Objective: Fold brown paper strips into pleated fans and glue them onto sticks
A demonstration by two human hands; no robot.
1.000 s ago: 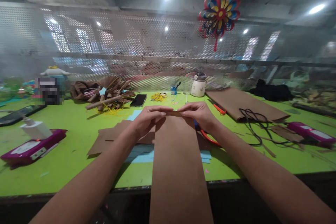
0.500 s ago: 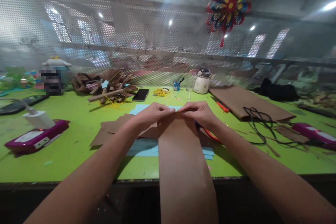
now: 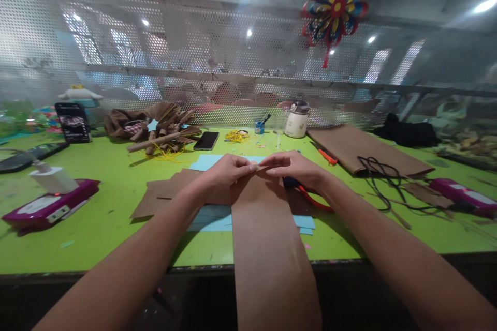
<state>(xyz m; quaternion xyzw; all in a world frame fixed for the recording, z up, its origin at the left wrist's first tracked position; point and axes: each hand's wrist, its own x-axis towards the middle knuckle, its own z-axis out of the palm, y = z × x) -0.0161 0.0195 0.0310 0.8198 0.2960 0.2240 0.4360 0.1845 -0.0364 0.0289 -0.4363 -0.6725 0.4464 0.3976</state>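
Note:
A long strip of brown kraft paper (image 3: pixel 267 238) runs from my fingers down over the table's front edge toward me. Its far end is pinched between thumb and fingers of my left hand (image 3: pixel 231 170) and my right hand (image 3: pixel 297 168), which are close together. A narrow folded edge shows at that end. Beneath lie more brown paper pieces (image 3: pixel 186 186) and light blue paper sheets (image 3: pixel 212 220). Beside my right wrist, partly hidden by it, are scissors with a red-orange handle (image 3: pixel 314 201).
Purple power strips (image 3: pixel 52 207) sit at left and right, with a black cable (image 3: pixel 382 181) on the right. Farther back are a phone (image 3: pixel 206 140), a brown paper bundle (image 3: pixel 163 126), a blue jar (image 3: pixel 260 126), a white pot (image 3: pixel 297 121), a cutter (image 3: pixel 328 156) and large folded brown paper (image 3: pixel 368 147).
My right fingers have shifted slightly, and a folded edge of the strip now shows between my hands. The whole view has moved a little.

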